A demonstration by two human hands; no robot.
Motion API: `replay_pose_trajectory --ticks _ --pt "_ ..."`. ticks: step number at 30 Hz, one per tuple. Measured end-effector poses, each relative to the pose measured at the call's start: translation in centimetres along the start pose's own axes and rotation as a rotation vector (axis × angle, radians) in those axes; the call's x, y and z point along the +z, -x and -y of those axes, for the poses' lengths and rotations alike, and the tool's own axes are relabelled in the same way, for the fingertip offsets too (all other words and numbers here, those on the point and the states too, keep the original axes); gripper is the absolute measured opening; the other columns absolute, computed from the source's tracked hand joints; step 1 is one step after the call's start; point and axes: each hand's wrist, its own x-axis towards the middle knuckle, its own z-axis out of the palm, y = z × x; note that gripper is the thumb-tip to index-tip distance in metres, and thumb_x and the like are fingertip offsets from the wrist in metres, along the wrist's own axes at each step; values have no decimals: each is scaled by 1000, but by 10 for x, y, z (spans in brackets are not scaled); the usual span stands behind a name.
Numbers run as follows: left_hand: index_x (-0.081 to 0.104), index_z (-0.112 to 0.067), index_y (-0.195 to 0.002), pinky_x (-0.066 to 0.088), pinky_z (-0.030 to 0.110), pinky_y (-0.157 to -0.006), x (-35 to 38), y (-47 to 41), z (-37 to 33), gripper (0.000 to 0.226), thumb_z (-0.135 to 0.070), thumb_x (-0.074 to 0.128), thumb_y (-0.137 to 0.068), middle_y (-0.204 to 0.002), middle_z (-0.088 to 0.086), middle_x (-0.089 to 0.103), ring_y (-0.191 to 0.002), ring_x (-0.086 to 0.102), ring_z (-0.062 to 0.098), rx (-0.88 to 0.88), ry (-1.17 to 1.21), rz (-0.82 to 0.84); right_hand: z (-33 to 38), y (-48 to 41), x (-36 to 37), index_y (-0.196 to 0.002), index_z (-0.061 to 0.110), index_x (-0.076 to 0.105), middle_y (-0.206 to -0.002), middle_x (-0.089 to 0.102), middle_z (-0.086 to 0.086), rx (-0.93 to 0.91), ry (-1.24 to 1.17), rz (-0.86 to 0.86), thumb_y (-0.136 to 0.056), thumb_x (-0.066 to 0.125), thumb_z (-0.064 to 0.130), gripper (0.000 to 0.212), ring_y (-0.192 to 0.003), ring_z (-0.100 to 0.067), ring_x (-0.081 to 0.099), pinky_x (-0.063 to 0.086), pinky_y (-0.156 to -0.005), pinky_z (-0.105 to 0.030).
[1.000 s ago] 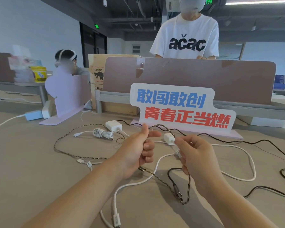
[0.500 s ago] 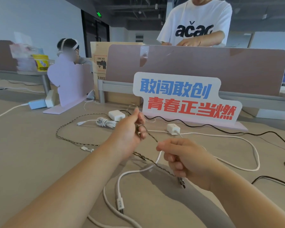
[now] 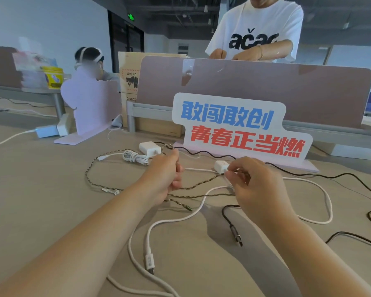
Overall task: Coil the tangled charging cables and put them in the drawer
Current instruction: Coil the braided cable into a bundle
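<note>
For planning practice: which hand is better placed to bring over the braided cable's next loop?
Right, probably: the right hand pinches a span of the braided cable and can carry it across; the left hand grips the gathered strands as anchor.

**Two hands work a braided cable above a desk strewn with chargers**

The left hand (image 3: 165,179) grips the braided cable (image 3: 201,196) in curled fingers while the right hand (image 3: 257,189) pinches it at the fingertips, two strands stretched between them just above the desk (image 3: 41,200). The cable's far length loops out to the left. A white cable (image 3: 180,219) snakes beneath the hands, and a black cable (image 3: 227,215) lies near the right forearm. Two white chargers (image 3: 149,147) and a bundled white cord (image 3: 135,157) sit beyond the hands, before a standing sign (image 3: 240,129) with blue and red Chinese lettering. A person in a white T-shirt (image 3: 257,33) stands behind the divider (image 3: 266,91).
</note>
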Motion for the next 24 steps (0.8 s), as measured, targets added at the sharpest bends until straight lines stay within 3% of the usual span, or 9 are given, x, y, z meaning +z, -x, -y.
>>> replay_pose_trajectory --ticks 4,7,12,16,20,24 --pt "47 -17 -79 23 14 -35 2 10 -2 34 -47 59 -89 -75 2 53 -41 26 5 -46 -244 150 1 -1 -3 -91 19 63 -72 59 7 48 14 -100 -75 69 45 31 -69 -15 57 51 -62 -32" --pt "49 -18 -78 17 12 -37 6 24 -7 40 -57 59 -79 -68 2 61 -41 21 5 -76 -325 383 1 0 -3 -81 17 61 -62 56 6 66 2 -160 -70 69 51 37 -61 -17 54 49 -57 -33" --pt "57 -17 -77 17 28 -46 9 31 3 40 -56 51 -78 -38 -3 39 -40 23 11 30 -491 718 6 3 4 -69 16 59 -53 47 11 -8 -20 -166 -71 72 41 28 -51 -10 45 37 -47 -23" --pt "64 -20 -66 26 27 -49 9 28 6 44 -54 45 -85 -34 -2 33 -37 25 12 66 -500 755 3 3 10 -72 13 59 -58 52 7 30 -159 -115 -87 61 22 18 -54 -11 45 31 -49 -16" --pt "62 -15 -68 40 22 -58 8 28 7 45 -51 43 -87 -34 -3 35 -45 47 11 43 -427 788 1 2 9 -74 12 59 -58 52 7 41 -267 -126 -89 58 17 16 -59 -11 44 32 -51 -17" --pt "57 -12 -81 24 21 -38 6 31 3 38 -47 45 -89 -40 -3 34 -34 34 9 -50 -440 855 3 2 10 -75 10 62 -64 54 6 -87 -213 -165 -85 63 12 10 -68 -7 48 35 -56 -10"
